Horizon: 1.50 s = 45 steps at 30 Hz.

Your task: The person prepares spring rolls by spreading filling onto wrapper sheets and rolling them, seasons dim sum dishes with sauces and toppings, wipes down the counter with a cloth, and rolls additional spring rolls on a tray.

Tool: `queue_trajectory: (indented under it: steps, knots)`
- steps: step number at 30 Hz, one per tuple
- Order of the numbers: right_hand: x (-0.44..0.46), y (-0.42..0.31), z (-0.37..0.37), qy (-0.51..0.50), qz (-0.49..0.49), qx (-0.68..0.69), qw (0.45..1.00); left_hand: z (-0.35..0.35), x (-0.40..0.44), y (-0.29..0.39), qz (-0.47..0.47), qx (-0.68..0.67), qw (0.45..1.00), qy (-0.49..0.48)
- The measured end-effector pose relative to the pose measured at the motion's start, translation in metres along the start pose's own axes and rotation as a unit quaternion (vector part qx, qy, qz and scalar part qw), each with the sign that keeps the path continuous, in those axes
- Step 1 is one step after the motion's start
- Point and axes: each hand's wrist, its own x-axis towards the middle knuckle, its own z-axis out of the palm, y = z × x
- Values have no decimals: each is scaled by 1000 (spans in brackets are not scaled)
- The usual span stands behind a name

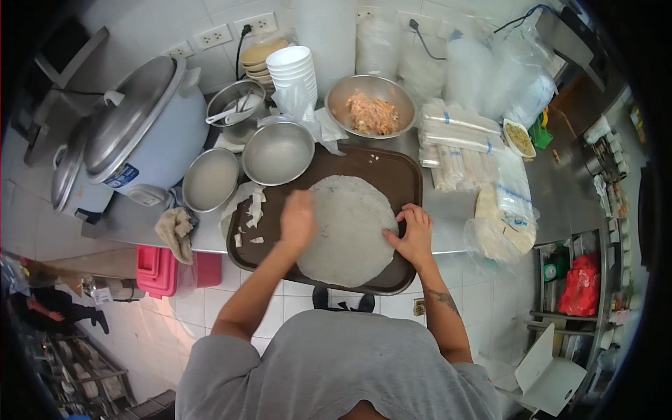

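A large, pale grey round sheet that looks like rice paper [348, 227] lies flat on a brown tray [329, 162]. My left hand [299, 220] is over the sheet's left edge; its fingers are smeared by motion, so whether they hold anything is unclear. At the right edge, my right hand [411, 234] rests with its thumb on the sheet and its fingers apart toward the tray rim. Torn white scraps [256, 206] are scattered on the tray's left side, beside my left hand.
Behind the tray stand a bowl of orange shredded filling [372, 114], an empty-looking metal bowl [278, 154] and a bowl of cloudy liquid [211, 180]. Packaged white rolls [458, 140] lie right. A large cooker [143, 133] and a rag [175, 234] are left.
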Motion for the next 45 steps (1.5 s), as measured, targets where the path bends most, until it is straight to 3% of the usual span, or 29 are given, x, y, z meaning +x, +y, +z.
queue_trajectory:
  steps: [1, 3, 6, 9, 12, 14, 15, 17, 20, 23, 29, 32, 33, 35, 38, 41, 42, 45]
  knots:
    - [-1, 0, 0, -1, 1, 0, 1000, 15, -3, 13, 92, -33, 995, 26]
    - [0, 0, 0, 6, -9, 2, 1000, 5, 15, 63, 73, -209, 967, -130]
    - [-3, -1, -3, 12, -3, 18, 1000, 45, 42, 43, 20, -51, 991, -125]
    - [12, -2, -5, 57, 12, 48, 997, -3, 102, 59, 2, -156, 979, -131]
    - [47, -13, -5, 100, -2, 85, 991, 2, 173, 59, 99, -197, 975, -16]
    - [86, -25, 1, 128, -25, 144, 981, 26, 225, 51, 114, -130, 985, -23]
    - [104, -41, -6, 94, 25, 180, 979, 40, 247, 45, 105, -106, 987, -64]
    - [138, -36, 16, 138, 28, 107, 984, 71, 278, 34, 88, -57, 984, -145]
    - [166, -26, 30, 181, -29, 57, 981, 105, 287, 32, 59, 29, 940, -334]
    - [170, -18, 36, 175, -19, 67, 982, 100, 280, 37, 148, 38, 907, -393]
    - [172, -5, 25, 169, -48, 66, 982, 122, 272, 39, 40, -4, 885, -465]
    - [172, -5, 23, 168, -51, 82, 981, 110, 278, 37, 135, -56, 857, -495]
    - [172, -4, 23, 163, -51, 70, 983, 94, 281, 41, 125, -75, 847, -512]
    - [172, -1, 23, 154, -51, 47, 986, 58, 288, 47, 106, -112, 825, -544]
    - [176, 1, 23, 133, 2, 144, 981, 81, 290, 7, -42, -399, 728, -556]
    - [165, -17, 11, 181, 9, 190, 965, 23, 283, 17, -121, -455, 735, -488]
    - [161, -21, 12, 215, 35, 256, 942, -15, 273, 31, -95, -417, 775, -466]
    - [124, 3, 9, 152, -48, 137, 978, -69, 223, 50, 54, -232, 892, -384]
